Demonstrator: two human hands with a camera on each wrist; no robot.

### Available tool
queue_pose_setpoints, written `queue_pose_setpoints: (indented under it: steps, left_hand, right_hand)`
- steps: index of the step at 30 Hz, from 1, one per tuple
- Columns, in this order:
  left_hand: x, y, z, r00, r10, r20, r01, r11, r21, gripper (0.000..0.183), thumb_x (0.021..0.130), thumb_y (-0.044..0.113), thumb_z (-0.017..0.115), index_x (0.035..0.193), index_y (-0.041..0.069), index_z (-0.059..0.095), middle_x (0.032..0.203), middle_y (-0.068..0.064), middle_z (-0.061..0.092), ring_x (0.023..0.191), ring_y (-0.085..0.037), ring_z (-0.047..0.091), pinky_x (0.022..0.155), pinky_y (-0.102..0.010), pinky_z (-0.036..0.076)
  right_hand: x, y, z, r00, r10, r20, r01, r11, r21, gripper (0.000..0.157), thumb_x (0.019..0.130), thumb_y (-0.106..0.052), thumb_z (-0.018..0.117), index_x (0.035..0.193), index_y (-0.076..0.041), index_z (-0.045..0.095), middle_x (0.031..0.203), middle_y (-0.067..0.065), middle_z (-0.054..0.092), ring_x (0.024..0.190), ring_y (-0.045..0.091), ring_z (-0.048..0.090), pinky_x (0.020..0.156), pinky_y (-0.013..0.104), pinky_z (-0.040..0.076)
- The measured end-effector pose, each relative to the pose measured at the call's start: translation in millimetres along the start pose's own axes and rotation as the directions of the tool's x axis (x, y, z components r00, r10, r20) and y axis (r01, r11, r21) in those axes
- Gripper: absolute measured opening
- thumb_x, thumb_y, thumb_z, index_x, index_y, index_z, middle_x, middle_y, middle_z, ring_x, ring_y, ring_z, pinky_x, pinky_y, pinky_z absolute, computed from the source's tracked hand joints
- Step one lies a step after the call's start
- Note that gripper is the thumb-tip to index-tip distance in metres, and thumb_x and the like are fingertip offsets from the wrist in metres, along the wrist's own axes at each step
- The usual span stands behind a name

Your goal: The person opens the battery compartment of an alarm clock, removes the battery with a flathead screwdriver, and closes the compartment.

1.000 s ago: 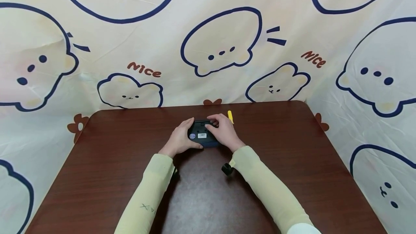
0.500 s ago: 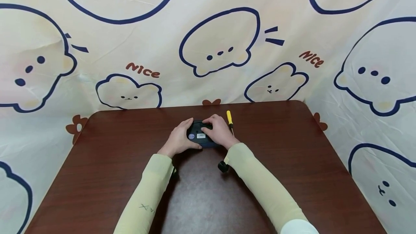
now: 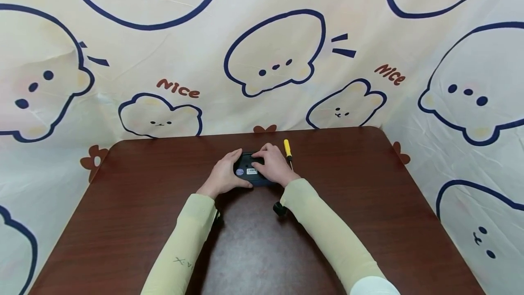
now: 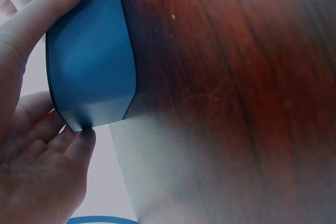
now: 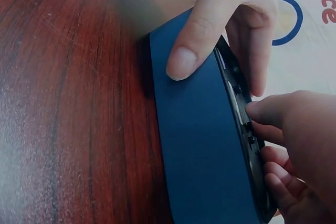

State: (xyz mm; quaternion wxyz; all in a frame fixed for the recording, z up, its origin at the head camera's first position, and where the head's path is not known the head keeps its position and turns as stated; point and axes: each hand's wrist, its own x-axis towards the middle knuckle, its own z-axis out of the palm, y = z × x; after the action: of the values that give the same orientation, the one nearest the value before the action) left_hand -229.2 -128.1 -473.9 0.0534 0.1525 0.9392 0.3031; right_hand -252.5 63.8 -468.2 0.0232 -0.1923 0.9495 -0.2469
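A dark blue, box-shaped device stands near the far edge of the table, its black back facing up with a white barcode label and a round sticker. My left hand grips its left end, thumb on the blue side and fingers round the end, as the left wrist view shows. Over the right part of the back lies my right hand, thumb and fingers bent onto it. The right wrist view shows a recess with a pale strip in the black back, a right fingertip touching there. Whether those fingers pinch a small part is hidden.
A screwdriver with a yellow handle lies just beyond the right hand. The brown wooden table has rounded far corners. A cream curtain with cartoon outlines hangs behind it and along both sides.
My right hand has shifted left over the device's back, uncovering the screwdriver's shaft. My left hand keeps its grip. The head view has turned slightly.
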Motion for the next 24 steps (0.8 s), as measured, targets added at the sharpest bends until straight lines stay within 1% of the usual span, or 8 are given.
queue_pose_setpoints:
  steps: [7,11,18,24]
  left_hand:
    - [0.1,-0.8,-0.2,1.000,0.015,-0.001,-0.015,1.000,-0.001,0.114,0.059,0.046,0.086,0.149,0.010,0.026,0.149,-0.008,0.028,0.131,-0.031,0.031,0.101,-0.048,0.031]
    - [0.4,-1.2,-0.2,1.000,0.011,-0.001,-0.011,1.000,0.004,0.114,0.059,0.046,0.086,0.149,0.010,0.026,0.149,-0.008,0.028,0.131,-0.030,0.031,0.101,-0.048,0.031]
    - [0.4,-2.2,0.0,1.000,0.012,-0.006,-0.012,1.000,0.003,0.114,0.059,0.046,0.087,0.149,0.010,0.027,0.149,-0.007,0.028,0.131,-0.030,0.031,0.101,-0.047,0.031]
    - [1.2,-2.9,1.3,1.000,0.010,-0.009,-0.010,1.000,0.000,0.114,0.058,0.045,0.087,0.149,0.010,0.027,0.149,-0.007,0.028,0.131,-0.030,0.032,0.101,-0.047,0.032]
  right_hand:
    - [-0.4,-2.3,-1.0,1.000,-0.006,-0.017,0.006,1.000,0.016,0.031,0.089,-0.034,0.064,0.117,-0.022,0.067,0.108,0.000,0.048,0.097,0.017,0.040,0.079,0.029,0.041]
    - [1.3,-2.7,-0.2,0.999,-0.006,-0.033,0.006,1.000,0.019,0.028,0.089,-0.033,0.064,0.114,-0.022,0.069,0.106,-0.001,0.049,0.096,0.016,0.041,0.079,0.029,0.041]
    - [2.4,-3.9,2.1,1.000,0.001,-0.031,0.000,0.999,0.032,0.027,0.090,-0.032,0.063,0.113,-0.020,0.067,0.110,0.001,0.049,0.099,0.017,0.040,0.083,0.030,0.041]
    - [2.6,-2.5,4.7,0.999,0.000,-0.035,0.001,1.000,0.030,0.027,0.090,-0.033,0.063,0.113,-0.019,0.066,0.111,0.001,0.047,0.098,0.018,0.038,0.082,0.030,0.040]
